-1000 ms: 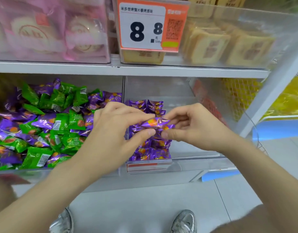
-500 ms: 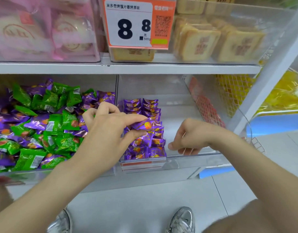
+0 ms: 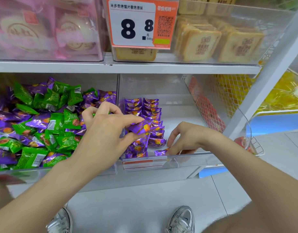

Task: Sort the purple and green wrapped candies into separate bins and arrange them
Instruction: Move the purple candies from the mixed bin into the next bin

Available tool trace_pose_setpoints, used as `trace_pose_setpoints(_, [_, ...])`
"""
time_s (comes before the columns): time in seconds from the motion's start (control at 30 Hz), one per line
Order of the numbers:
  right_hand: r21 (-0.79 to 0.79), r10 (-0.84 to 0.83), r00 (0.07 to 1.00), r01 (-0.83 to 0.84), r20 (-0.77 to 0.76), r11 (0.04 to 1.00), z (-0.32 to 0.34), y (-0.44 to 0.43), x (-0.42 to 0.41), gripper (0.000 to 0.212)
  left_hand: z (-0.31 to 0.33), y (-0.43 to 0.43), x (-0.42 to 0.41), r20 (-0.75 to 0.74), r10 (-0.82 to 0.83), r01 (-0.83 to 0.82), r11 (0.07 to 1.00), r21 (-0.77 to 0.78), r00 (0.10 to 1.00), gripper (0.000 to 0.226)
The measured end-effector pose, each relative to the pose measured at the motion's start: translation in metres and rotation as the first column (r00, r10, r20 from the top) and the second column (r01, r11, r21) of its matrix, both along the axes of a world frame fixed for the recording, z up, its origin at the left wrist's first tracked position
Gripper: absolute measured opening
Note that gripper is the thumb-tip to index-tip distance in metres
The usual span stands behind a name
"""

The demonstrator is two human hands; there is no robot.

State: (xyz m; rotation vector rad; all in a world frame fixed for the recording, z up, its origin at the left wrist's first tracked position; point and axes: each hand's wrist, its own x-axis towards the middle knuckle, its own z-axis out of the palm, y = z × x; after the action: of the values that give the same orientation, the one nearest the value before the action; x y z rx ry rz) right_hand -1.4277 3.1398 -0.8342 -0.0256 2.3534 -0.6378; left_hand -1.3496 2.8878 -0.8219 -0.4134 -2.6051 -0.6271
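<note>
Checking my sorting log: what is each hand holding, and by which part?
The left hand pinches a purple candy by its left end. The right hand pinches a second purple candy by its right end.

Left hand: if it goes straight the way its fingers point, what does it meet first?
The left hand pinches a purple candy and points right; first in line are the stacked rows of purple candies in the right bin. Depth is unclear: it may be above them and pass over.
</note>
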Motion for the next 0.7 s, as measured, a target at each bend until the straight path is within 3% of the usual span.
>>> trace_pose_setpoints(0.2, [0.081,0.15,0.987,-0.145,-0.064,0.986,-0.0026,0.001,-0.0004,0.03,0.0004,-0.0002,0.0006,-0.038,-0.025,0.026,1.0,0.017,0.999,0.033])
trace_pose_setpoints(0.37, [-0.027,0.182,0.961,-0.192,-0.207,0.981,0.0021,0.0023,0.0023,0.025,0.0032,-0.0031,0.0012,0.057,-0.07,0.066,0.995,0.073,0.996,0.045])
trace_pose_setpoints(0.47, [-0.048,0.184,0.94,-0.206,-0.287,0.977,0.0015,0.0009,0.0021,0.017,0.0035,-0.0023,0.0002,0.068,-0.061,0.054,0.994,0.091,0.996,0.041])
trace_pose_setpoints(0.7, [-0.02,0.249,0.885,-0.279,-0.394,0.96,-0.0027,-0.002,0.0026,0.031,0.0096,-0.0036,-0.0001,0.072,-0.05,0.02,0.932,0.361,0.996,0.033])
